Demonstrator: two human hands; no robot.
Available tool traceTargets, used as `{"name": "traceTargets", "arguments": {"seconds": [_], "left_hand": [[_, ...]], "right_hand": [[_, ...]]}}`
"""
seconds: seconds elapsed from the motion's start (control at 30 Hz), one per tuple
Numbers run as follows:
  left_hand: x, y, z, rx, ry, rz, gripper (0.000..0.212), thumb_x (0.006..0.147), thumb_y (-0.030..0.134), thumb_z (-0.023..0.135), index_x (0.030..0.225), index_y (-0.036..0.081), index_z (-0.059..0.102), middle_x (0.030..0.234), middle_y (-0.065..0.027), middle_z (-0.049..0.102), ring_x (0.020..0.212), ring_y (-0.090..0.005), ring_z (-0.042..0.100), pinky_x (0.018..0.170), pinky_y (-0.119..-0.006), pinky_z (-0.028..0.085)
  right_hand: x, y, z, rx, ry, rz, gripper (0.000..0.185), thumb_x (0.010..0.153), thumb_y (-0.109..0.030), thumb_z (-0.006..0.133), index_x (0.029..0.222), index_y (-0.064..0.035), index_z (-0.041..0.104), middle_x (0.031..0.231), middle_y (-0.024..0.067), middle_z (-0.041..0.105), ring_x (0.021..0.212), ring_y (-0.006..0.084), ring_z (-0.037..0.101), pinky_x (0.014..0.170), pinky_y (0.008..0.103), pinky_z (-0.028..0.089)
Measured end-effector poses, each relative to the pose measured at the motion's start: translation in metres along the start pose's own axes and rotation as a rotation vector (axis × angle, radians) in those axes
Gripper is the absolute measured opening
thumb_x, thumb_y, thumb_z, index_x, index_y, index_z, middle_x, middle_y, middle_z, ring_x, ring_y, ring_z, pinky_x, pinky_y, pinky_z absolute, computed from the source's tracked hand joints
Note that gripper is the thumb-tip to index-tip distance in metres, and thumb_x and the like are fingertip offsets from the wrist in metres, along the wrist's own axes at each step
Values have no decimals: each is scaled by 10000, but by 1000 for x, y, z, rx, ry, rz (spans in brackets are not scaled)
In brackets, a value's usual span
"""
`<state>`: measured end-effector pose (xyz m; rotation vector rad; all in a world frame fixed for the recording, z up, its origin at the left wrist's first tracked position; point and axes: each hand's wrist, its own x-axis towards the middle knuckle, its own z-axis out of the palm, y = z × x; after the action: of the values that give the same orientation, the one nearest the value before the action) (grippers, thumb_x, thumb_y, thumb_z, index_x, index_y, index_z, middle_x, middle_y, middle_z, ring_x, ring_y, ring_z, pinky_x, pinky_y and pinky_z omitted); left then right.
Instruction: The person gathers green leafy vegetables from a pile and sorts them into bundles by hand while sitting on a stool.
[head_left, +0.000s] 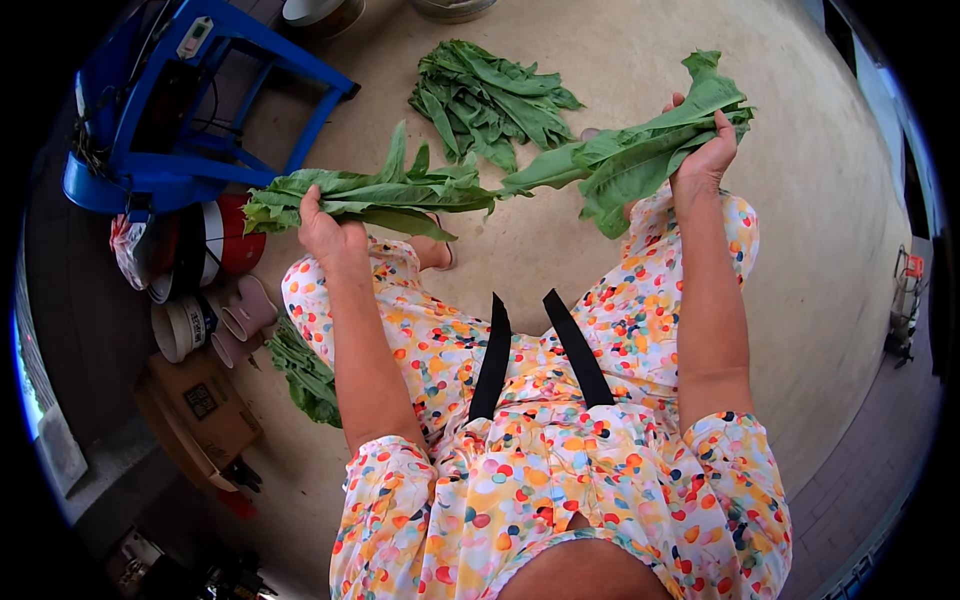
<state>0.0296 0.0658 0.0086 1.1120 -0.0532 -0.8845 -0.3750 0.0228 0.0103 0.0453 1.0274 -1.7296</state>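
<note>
My left hand (330, 234) grips the stem end of a bundle of long green leaves (405, 193), held sideways above my left knee. In my right hand (703, 159) is a second leaf bundle (637, 159), its tips hanging down and to the left. The tips of both bundles come together in the middle, where I cannot tell whether they touch. On the floor beyond them lies a loose pile of similar leaves (491, 97). More green leaves (306, 373) lie on the floor by my left thigh, partly hidden by my leg and arm.
A blue plastic stool or chair (202, 169) stands at the upper left with a cable on it. Below it are a red and white bucket (225, 234), pinkish boots (246, 309), a white tub (178, 330) and a cardboard box (202, 409). Round containers (324, 15) sit at the top edge.
</note>
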Motion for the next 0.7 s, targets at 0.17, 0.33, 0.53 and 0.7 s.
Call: {"name": "traceTargets", "arguments": {"seconds": [0.17, 0.33, 0.53, 0.7], "left_hand": [[-3, -7, 8, 6, 6, 38, 169, 758, 45, 577, 904, -28, 534, 869, -72, 560, 755, -204, 559, 701, -349, 484], [-4, -13, 15, 43, 38, 78, 180, 741, 28, 585, 895, -47, 530, 876, -81, 558, 746, -196, 555, 668, -340, 484], [-7, -18, 17, 78, 39, 124, 214, 728, 27, 593, 912, -53, 520, 899, -91, 553, 755, -196, 552, 661, -339, 483], [-6, -19, 16, 84, 22, 122, 237, 720, 21, 597, 925, -50, 504, 893, -93, 547, 762, -197, 549, 662, -342, 483]], "right_hand": [[2, 1, -2, 7, 7, 7, 380, 813, -286, 384, 1086, -31, 447, 930, 186, 568, 791, 290, 531, 735, 394, 440], [2, 3, 1, -15, 36, -20, 375, 805, -278, 392, 1063, -16, 467, 926, 185, 573, 798, 293, 539, 727, 394, 449], [2, 10, 5, -31, 48, 2, 384, 804, -267, 391, 1087, -16, 454, 926, 184, 575, 791, 292, 541, 721, 392, 448], [0, 13, 13, -23, 15, 18, 384, 806, -264, 390, 1093, -16, 444, 915, 181, 571, 767, 287, 533, 703, 391, 444]]}}
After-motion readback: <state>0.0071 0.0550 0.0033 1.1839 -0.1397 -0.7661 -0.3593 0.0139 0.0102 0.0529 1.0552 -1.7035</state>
